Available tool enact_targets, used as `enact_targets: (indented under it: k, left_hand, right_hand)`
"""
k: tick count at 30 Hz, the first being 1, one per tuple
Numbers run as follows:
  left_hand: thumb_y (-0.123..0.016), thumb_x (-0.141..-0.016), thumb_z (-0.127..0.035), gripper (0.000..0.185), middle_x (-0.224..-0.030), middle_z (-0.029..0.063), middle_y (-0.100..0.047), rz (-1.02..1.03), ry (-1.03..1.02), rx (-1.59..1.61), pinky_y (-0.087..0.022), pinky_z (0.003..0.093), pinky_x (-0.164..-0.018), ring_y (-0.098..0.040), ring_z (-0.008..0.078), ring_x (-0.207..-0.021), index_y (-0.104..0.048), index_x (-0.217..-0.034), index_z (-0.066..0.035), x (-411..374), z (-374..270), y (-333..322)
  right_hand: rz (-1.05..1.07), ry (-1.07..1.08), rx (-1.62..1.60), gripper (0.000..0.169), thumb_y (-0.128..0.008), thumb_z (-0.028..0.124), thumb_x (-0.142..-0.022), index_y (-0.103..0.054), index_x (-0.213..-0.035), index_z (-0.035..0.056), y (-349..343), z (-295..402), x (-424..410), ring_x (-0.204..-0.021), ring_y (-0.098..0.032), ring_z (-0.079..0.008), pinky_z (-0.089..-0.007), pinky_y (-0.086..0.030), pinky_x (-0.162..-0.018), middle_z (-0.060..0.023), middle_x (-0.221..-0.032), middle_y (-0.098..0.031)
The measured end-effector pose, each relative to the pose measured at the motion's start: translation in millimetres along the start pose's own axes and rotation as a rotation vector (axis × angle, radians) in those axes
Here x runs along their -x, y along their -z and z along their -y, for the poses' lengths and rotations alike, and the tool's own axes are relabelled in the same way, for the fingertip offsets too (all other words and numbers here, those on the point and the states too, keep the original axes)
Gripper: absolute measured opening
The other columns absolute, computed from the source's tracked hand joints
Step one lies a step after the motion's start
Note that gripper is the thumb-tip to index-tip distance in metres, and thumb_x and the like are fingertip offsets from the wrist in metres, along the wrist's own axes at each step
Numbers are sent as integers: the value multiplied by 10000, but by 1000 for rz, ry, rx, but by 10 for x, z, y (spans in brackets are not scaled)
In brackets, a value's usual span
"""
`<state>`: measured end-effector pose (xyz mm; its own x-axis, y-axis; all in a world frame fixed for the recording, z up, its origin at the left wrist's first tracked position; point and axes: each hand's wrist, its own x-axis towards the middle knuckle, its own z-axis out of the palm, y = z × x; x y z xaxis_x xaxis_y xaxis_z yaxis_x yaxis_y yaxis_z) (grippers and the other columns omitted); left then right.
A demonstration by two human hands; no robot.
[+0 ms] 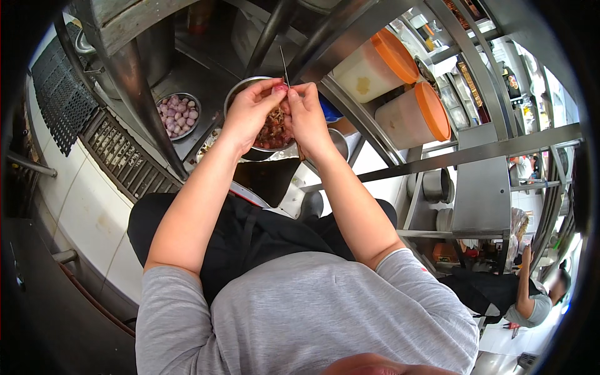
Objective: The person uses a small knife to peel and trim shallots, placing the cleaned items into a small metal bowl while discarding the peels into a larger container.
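Note:
My left hand (251, 110) pinches a small reddish shallot (280, 87) between thumb and fingers. In my right hand (305, 110) is a knife (283, 63), its thin blade pointing away from me and touching or very near the shallot. The knife's brown handle shows below the palm. Both hands are over a round metal bowl (233, 93) holding reddish unpeeled shallots and dry skins (276, 133), partly hidden by my fingers. To the left, a smaller metal bowl (199, 105) is filled with pale peeled shallots (177, 116).
Steel table legs (140, 98) and a bar (323, 33) frame the work spot. Orange-lidded tubs (410, 112) stand on a rack at right. A floor drain grate (126, 157) and black mat (63, 93) lie left. Another person (525, 300) stands far right.

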<state>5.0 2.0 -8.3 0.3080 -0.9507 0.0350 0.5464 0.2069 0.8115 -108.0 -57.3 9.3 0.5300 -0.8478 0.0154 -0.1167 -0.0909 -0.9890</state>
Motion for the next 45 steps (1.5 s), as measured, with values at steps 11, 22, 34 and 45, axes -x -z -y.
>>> enact_targets:
  k: [11,22,34,45]
  left_hand:
    - [-606,-899,-115,238,-1018,65,-617,30,58,43,-478,261,-836,-589,121,-931,-552,-1101,1,-70,-30,104]
    - [-499,-931,-121,203,-1025,73,-622,-51,76,223,-456,230,-796,-582,118,-919,-501,-1114,-33,-28,-150,123]
    - [-570,-934,-250,251,-995,75,-647,-133,-51,-222,-456,214,-706,-591,100,-831,-519,-1031,-25,-83,-173,190]
    - [-614,-868,-139,133,-844,81,-665,192,-256,-723,-477,297,-733,-627,176,-778,-644,-940,-31,1,-22,116]
  right_hand:
    - [244,-288,-547,121,-380,233,-1011,-384,-1028,113,100,314,152,-479,-320,-55,-190,-285,-410,-14,-778,-438]
    - [343,-392,-882,137,-378,254,-1012,-423,-1030,126,253,273,229,-497,-351,-73,-197,-303,-425,-16,-780,-457]
    - [100,-275,-168,397,-387,304,-1009,-411,-1316,53,307,290,287,-441,-330,-58,-199,-264,-402,-34,-728,-534]
    - [89,-171,-63,247,-522,189,-958,-530,-1158,43,519,318,467,-449,-376,-33,-193,-298,-404,-26,-799,-573]
